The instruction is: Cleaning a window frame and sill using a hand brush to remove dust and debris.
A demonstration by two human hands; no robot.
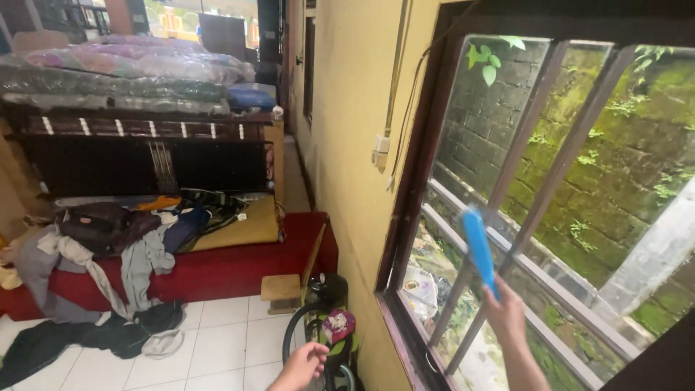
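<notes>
The left hand (pixel 302 364) hangs low with its fingers loosely curled and holds nothing; just to its right a small pink box (pixel 337 324) sits on a green machine (pixel 326 318) on the floor; farther right, the right hand (pixel 507 311) wraps tight around a blue wiper (pixel 478 248) that sticks up from it, against the window glass (pixel 499 123); I think it works best pressed flat with slow strokes, clear of the bars (pixel 539 130).
</notes>
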